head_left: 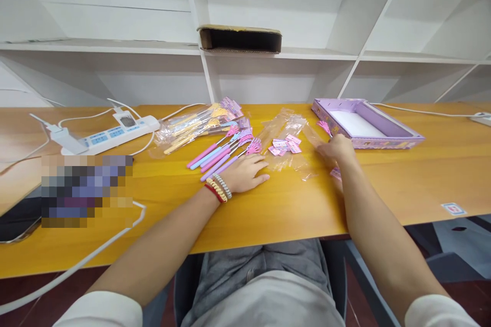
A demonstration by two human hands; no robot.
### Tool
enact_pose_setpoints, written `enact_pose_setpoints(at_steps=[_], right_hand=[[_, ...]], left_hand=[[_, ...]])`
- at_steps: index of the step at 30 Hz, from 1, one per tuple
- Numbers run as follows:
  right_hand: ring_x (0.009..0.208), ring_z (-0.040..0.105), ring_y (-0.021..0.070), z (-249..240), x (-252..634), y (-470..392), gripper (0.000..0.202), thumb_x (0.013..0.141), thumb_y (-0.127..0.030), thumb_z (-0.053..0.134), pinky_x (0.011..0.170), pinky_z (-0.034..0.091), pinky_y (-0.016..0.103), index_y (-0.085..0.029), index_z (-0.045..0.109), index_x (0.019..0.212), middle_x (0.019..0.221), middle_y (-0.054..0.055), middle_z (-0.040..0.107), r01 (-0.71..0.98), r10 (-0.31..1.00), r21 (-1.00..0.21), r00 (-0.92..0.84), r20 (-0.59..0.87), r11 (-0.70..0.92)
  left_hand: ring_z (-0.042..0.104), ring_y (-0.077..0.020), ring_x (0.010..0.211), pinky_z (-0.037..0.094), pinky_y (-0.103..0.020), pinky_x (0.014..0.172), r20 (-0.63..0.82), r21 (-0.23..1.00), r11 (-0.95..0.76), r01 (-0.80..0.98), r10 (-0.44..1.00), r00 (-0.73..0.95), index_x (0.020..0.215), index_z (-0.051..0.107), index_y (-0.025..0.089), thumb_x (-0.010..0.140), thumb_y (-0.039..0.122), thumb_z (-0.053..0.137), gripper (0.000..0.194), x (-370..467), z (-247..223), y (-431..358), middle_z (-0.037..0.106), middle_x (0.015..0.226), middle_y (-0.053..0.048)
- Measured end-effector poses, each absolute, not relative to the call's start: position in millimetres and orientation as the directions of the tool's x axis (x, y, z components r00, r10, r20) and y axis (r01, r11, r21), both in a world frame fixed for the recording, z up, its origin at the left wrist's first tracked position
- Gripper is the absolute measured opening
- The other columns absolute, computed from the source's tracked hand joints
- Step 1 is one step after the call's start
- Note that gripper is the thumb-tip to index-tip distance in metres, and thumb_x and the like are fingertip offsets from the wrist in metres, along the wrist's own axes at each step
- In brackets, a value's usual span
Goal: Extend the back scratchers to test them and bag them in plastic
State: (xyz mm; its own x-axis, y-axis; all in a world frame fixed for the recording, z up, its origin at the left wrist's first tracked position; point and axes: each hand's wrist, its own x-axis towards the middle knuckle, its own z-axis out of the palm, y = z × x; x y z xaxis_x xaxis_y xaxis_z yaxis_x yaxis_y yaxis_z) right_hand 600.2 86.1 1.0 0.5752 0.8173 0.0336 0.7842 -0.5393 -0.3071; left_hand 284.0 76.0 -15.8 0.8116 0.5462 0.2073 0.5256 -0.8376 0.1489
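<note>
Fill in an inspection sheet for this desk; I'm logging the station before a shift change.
Surface: yellow wooden desk, flat.
Job's things: loose pastel-handled picks by the left hand; clear sleeves with small pink cards; bagged picks behind.
Clutter: purple box lid at right; dark phone at left edge; sticker.
Hands: left hand flat on the desk, touching the picks; right hand on a clear sleeve, grip unclear.
Cables: white power strip with plugs; white cable trailing off the front edge.
Surroundings: white shelving; cardboard box on a shelf.
</note>
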Motion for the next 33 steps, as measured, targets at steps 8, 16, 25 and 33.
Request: enact_pose_setpoints(at_steps=[8, 16, 25, 33], right_hand=[[0.076, 0.065, 0.0268, -8.0, 616.2, 91.9, 0.045, 0.052, -0.045, 0.078, 0.06, 0.05, 0.033, -0.012, 0.065, 0.08, 0.082, 0.017, 0.067, 0.771, 0.824, -0.326, 0.564, -0.047, -0.546], [0.068, 0.065, 0.0234, -11.3, 619.8, 95.9, 0.047, 0.051, -0.041, 0.081, 0.057, 0.05, 0.031, -0.011, 0.064, 0.083, 0.074, 0.013, 0.067, 0.696, 0.798, -0.411, 0.581, -0.159, -0.589], [0.082, 0.064, 0.0299, -4.6, 606.8, 88.7, 0.026, 0.072, -0.033, 0.06, 0.066, 0.045, 0.034, -0.011, 0.066, 0.084, 0.087, 0.022, 0.066, 0.73, 0.765, -0.448, 0.628, 0.143, -0.516], [0.053, 0.049, 0.0135, 22.1, 543.2, 68.2, 0.022, 0.075, -0.04, 0.057, 0.055, 0.035, 0.026, -0.018, 0.055, 0.069, 0.059, 0.002, 0.057, 0.878, 0.84, -0.469, 0.181, 0.512, 0.097]], left_hand=[[0.048, -0.0251, 0.123, 0.035, -0.041, 0.106, 0.174, 0.141, -0.829, 0.54, 0.558, 0.811, 0.12, 0.059, 0.016, 0.093, 0.045, 0.037, 0.046, 284.0, -11.1, 73.9, 0.055, 0.13, -0.012], [0.048, -0.0257, 0.122, 0.035, -0.042, 0.105, 0.16, 0.162, -0.825, 0.542, 0.564, 0.81, 0.122, 0.058, 0.015, 0.093, 0.046, 0.035, 0.048, 283.9, -12.4, 75.4, 0.054, 0.131, -0.013], [0.049, -0.0277, 0.122, 0.035, -0.044, 0.105, 0.171, 0.199, -0.82, 0.537, 0.568, 0.805, 0.12, 0.059, 0.013, 0.091, 0.045, 0.04, 0.047, 282.7, -14.1, 76.5, 0.054, 0.131, -0.015], [0.057, -0.0234, 0.107, 0.043, -0.039, 0.096, 0.332, 0.743, -0.546, 0.386, 0.802, 0.496, 0.112, 0.06, 0.015, 0.086, 0.042, 0.052, 0.039, 294.7, 1.0, 74.0, 0.062, 0.116, -0.013]])
